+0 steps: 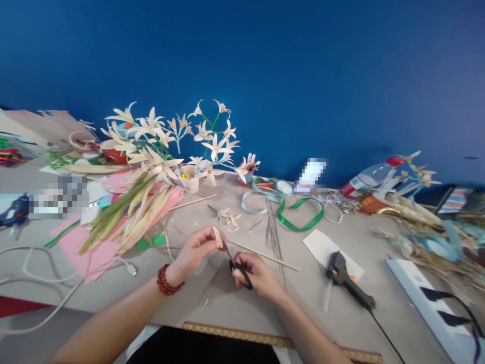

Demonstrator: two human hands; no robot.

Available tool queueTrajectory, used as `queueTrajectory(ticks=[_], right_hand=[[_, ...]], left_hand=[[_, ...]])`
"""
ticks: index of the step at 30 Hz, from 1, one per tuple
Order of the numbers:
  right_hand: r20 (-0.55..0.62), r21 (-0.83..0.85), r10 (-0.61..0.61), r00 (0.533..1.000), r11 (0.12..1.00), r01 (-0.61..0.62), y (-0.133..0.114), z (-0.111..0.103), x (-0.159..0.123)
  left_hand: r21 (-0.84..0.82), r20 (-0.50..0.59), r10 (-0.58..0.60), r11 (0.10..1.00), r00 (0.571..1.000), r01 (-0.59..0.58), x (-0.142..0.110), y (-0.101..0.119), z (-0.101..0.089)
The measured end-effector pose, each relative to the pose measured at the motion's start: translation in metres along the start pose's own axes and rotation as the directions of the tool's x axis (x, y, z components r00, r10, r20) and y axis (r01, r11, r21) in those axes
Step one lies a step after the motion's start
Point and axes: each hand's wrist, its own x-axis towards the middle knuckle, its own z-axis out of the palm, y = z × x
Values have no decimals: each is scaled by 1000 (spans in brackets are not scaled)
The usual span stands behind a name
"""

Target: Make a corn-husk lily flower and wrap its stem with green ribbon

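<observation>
Near the front of the grey table, my left hand (197, 253) pinches a small pale corn husk piece (217, 236) upright between thumb and fingers. Black-handled scissors (242, 274) are in my right hand (255, 275), fingers through the loops. Their blades point up and left, meeting the husk piece close to my left fingertips. Whether the blades touch its edge or cut into it I cannot tell. Thin scraps (205, 303) lie below my hands. Just behind them is a loose pale husk flower (227, 218).
Husk flowers on stems (214, 146) stand in a paper cup (189, 181) at the back. Husk leaves (146, 217) lie on pink paper at left. Wires (273, 232), green ribbon (301, 222), a glue gun (346, 280) and a power strip (428, 308) lie toward the right.
</observation>
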Motion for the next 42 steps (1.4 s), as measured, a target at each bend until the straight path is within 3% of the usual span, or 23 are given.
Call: queueTrajectory(ticks=[17, 29, 42], right_hand=[[15, -45, -16, 1000, 999, 17, -6, -5, -2], [24, -47, -27, 999, 998, 28, -7, -7, -3], [55, 5, -7, 998, 1000, 6, -7, -7, -4]], left_hand=[[-24, 29, -28, 999, 999, 29, -1, 2, -1], [-56, 104, -20, 998, 994, 26, 1, 1, -6], [-56, 204, -88, 993, 975, 101, -1, 3, -4]])
